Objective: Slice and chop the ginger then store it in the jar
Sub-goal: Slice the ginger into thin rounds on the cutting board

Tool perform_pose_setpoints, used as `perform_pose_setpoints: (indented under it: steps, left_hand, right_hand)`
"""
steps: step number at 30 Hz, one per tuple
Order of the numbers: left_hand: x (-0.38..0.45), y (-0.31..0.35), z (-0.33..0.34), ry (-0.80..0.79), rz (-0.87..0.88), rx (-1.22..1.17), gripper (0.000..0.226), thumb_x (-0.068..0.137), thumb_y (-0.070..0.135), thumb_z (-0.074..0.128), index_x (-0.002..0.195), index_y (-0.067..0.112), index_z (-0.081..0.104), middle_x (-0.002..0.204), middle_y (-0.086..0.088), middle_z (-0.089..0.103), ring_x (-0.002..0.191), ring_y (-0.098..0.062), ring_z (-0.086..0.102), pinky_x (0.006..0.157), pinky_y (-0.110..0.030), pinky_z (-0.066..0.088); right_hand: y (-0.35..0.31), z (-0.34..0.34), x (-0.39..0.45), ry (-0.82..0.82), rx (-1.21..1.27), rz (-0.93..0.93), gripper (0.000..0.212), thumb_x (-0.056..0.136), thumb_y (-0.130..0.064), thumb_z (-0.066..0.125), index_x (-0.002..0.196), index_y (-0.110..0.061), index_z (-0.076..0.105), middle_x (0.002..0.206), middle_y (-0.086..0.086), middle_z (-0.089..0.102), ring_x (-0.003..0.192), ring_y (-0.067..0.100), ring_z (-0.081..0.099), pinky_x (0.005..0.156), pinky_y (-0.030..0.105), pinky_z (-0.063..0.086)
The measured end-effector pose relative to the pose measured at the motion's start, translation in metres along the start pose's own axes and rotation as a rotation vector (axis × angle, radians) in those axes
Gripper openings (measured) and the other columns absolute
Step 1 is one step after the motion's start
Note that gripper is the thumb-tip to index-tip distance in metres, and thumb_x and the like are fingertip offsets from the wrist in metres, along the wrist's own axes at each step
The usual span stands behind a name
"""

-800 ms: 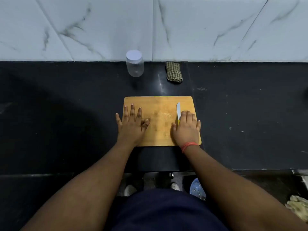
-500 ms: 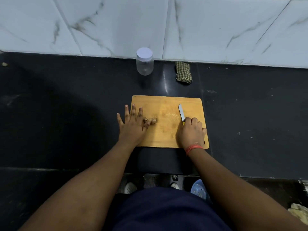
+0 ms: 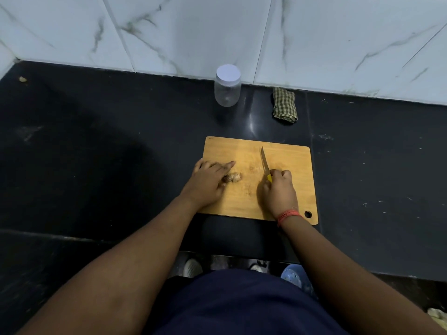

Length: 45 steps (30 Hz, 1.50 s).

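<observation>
Right hand grips the knife, blade apart from the ginger, which lies on the cutting board under the left hand, fingers flat. Best to curl those fingertips before slicing; jar is capped.

text: none legible | jar: plain white lid, clear wall, no label | knife: no mark readable on the blade | cutting board: bare wood, no print | folded checked cloth: pattern only
</observation>
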<state>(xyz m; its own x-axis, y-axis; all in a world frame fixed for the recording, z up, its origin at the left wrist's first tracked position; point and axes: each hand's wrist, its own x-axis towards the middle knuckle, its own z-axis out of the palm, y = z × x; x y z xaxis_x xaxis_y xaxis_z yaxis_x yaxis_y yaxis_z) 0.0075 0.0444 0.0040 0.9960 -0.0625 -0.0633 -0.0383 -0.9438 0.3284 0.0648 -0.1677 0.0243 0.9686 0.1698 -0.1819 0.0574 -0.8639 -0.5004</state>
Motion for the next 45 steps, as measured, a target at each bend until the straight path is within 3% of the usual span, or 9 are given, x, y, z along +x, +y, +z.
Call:
perform_pose_setpoints:
  steps: [3, 8, 16, 19, 23, 30, 33, 36, 45]
  left_hand:
    - [0.005, 0.001, -0.001, 0.051, 0.018, 0.057, 0.055, 0.095, 0.037, 0.057, 0.148, 0.029, 0.043, 0.128, 0.003, 0.058, 0.122, -0.021, 0.050, 0.117, -0.045, 0.021]
    - [0.013, 0.021, -0.002, 0.007, -0.073, 0.011, 0.075, 0.089, 0.063, 0.055, 0.150, 0.024, 0.034, 0.116, 0.005, 0.067, 0.118, -0.019, 0.055, 0.115, -0.043, 0.021]
    - [0.015, 0.009, -0.005, -0.055, 0.006, -0.011, 0.056, 0.094, 0.046, 0.052, 0.147, 0.030, 0.043, 0.124, 0.002, 0.052, 0.121, -0.019, 0.047, 0.113, -0.046, 0.023]
    - [0.016, 0.008, -0.004, -0.070, -0.002, 0.000, 0.055, 0.094, 0.049, 0.055, 0.144, 0.029, 0.044, 0.128, 0.003, 0.051, 0.124, -0.018, 0.046, 0.113, -0.045, 0.024]
    - [0.016, 0.014, 0.005, 0.031, -0.097, -0.025, 0.051, 0.087, 0.057, 0.064, 0.125, 0.025, 0.054, 0.123, 0.007, 0.057, 0.117, -0.015, 0.052, 0.108, -0.041, 0.030]
    - [0.012, 0.028, 0.019, 0.170, -0.252, -0.022, 0.051, 0.079, 0.058, 0.071, 0.109, 0.020, 0.055, 0.114, 0.002, 0.049, 0.103, -0.013, 0.051, 0.104, -0.041, 0.037]
    - [0.010, 0.027, 0.018, 0.179, -0.237, -0.045, 0.045, 0.084, 0.054, 0.068, 0.111, 0.021, 0.056, 0.113, 0.003, 0.052, 0.104, -0.014, 0.054, 0.103, -0.040, 0.037]
    - [0.008, 0.026, 0.018, 0.179, -0.231, -0.086, 0.044, 0.085, 0.051, 0.067, 0.116, 0.021, 0.059, 0.114, 0.004, 0.053, 0.107, -0.016, 0.054, 0.104, -0.041, 0.035]
    - [0.012, 0.032, 0.020, 0.237, -0.335, -0.228, 0.037, 0.083, 0.047, 0.073, 0.111, 0.026, 0.064, 0.108, 0.008, 0.053, 0.105, -0.013, 0.053, 0.106, -0.041, 0.031]
  right_hand:
    - [-0.002, -0.003, -0.001, -0.003, 0.042, -0.008, 0.029, 0.096, -0.016, 0.048, 0.123, -0.007, 0.054, 0.126, 0.008, 0.041, 0.082, 0.018, 0.052, 0.087, 0.036, 0.053]
    - [0.001, -0.005, -0.002, -0.022, 0.103, -0.024, 0.029, 0.097, -0.015, 0.048, 0.124, -0.006, 0.054, 0.129, 0.009, 0.041, 0.088, 0.017, 0.052, 0.090, 0.029, 0.047]
    - [0.007, -0.010, -0.001, -0.086, 0.163, -0.011, 0.029, 0.096, -0.018, 0.052, 0.124, -0.010, 0.054, 0.129, 0.008, 0.042, 0.089, 0.013, 0.048, 0.086, 0.020, 0.040]
    - [0.010, -0.010, -0.001, -0.116, 0.188, 0.012, 0.029, 0.097, -0.022, 0.052, 0.123, -0.011, 0.056, 0.128, 0.008, 0.042, 0.089, 0.015, 0.050, 0.087, 0.021, 0.040]
    - [0.010, -0.010, -0.001, -0.145, 0.226, 0.048, 0.027, 0.097, -0.029, 0.054, 0.119, -0.015, 0.059, 0.124, 0.008, 0.045, 0.091, 0.017, 0.054, 0.090, 0.025, 0.043]
    - [0.002, -0.013, -0.005, -0.183, 0.277, 0.037, 0.019, 0.095, -0.025, 0.059, 0.111, -0.016, 0.056, 0.116, 0.005, 0.049, 0.087, 0.014, 0.051, 0.080, 0.022, 0.039]
    - [-0.005, -0.018, -0.010, -0.294, 0.334, 0.071, 0.015, 0.096, -0.020, 0.057, 0.105, -0.016, 0.047, 0.093, 0.008, 0.062, 0.064, 0.017, 0.059, 0.056, 0.030, 0.047]
    - [-0.013, -0.022, -0.017, -0.428, 0.393, 0.121, 0.010, 0.100, -0.016, 0.049, 0.106, -0.015, 0.041, 0.074, 0.009, 0.061, 0.040, 0.015, 0.055, 0.037, 0.026, 0.044]
    - [-0.037, -0.031, -0.022, -0.485, 0.332, 0.094, 0.018, 0.094, -0.007, 0.038, 0.111, -0.012, 0.042, 0.084, 0.015, 0.062, 0.042, 0.020, 0.058, 0.037, 0.028, 0.048]
